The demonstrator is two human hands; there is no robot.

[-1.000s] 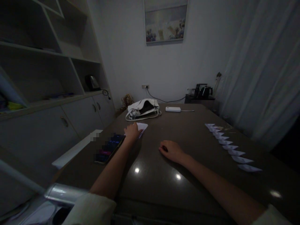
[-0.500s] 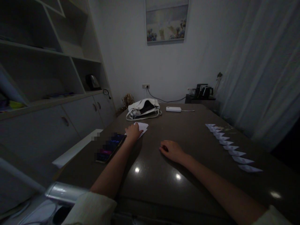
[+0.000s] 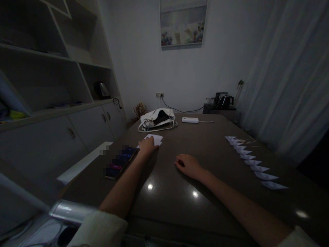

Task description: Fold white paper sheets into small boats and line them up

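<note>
My left hand [image 3: 147,145] reaches across the dark table and lies on a small stack of white paper sheets [image 3: 156,138], fingers spread over it. It covers the near part of the stack. My right hand [image 3: 189,165] rests on the tabletop in front of me, fingers curled in loosely, with a dark gap inside the curl and no object showing. A smartphone [image 3: 120,163] with a lit screen lies just left of my left forearm. Over on the right, several folded white paper pieces [image 3: 251,162], boat-like in shape, stand in a slanting row.
A white handbag [image 3: 157,120] sits at the far left of the table [image 3: 164,209]. Right of it lies a white power bank [image 3: 190,120] with a short cable. A metal chair arm [image 3: 69,210] borders the near left edge. Cabinets line the left wall, and a curtain hangs at right.
My left hand has shifted slightly to the right on the paper stack. The right hand stays in the same place.
</note>
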